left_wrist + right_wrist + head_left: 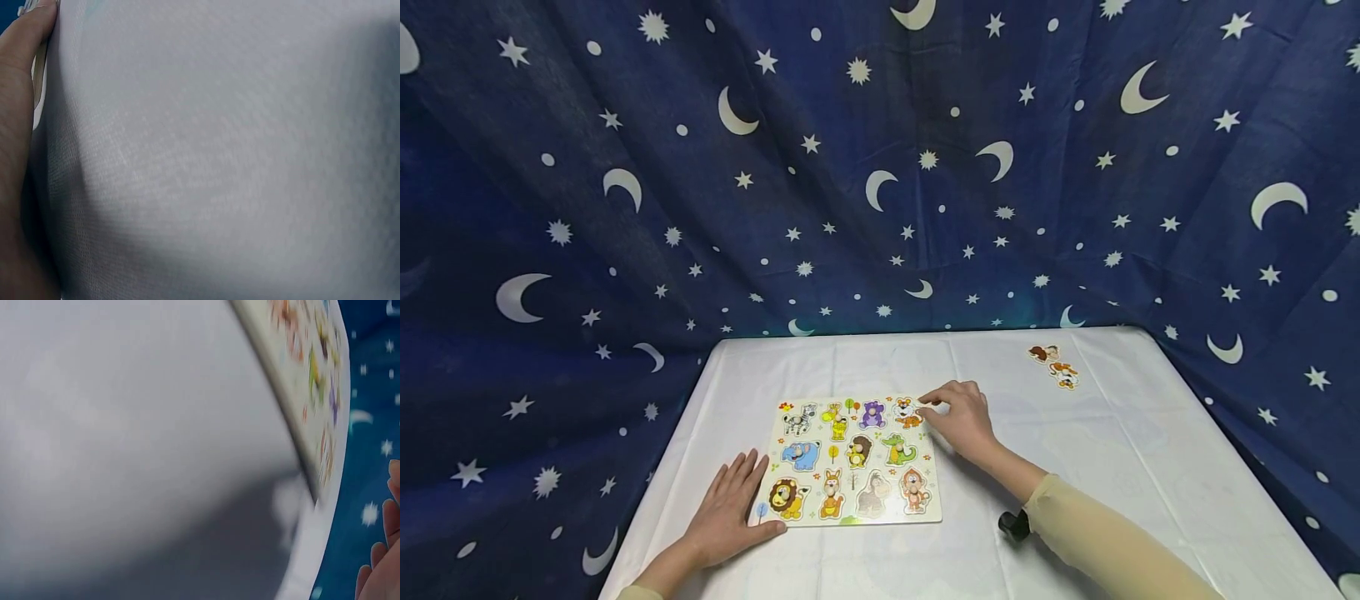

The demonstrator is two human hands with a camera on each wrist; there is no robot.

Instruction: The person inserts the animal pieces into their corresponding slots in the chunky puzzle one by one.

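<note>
A white animal puzzle board (816, 515) lies on the cloth-covered table, its slots showing a zebra, giraffe, elephant, lion and other animals. My left hand (726, 512) rests with spread fingers along the board's left side, thumb over its lower left corner. At the upper right corner, my right hand (961, 421) reaches over the edge. Its thumb and forefinger are bent with a gap between them, tips right beside the tiger picture (906, 412); nothing shows between them. In the bottom row a grey, pale gorilla slot (874, 495) stands out. The right wrist view shows the board's edge (275, 387) and several fingers (392, 519).
Two loose animal pieces lie at the back right of the table: a brown one (1043, 354) and an orange-and-white one (1064, 375). A black device (1015, 525) sits at the right wrist. Behind the table hangs a dark blue curtain (850, 208) with moons and stars.
</note>
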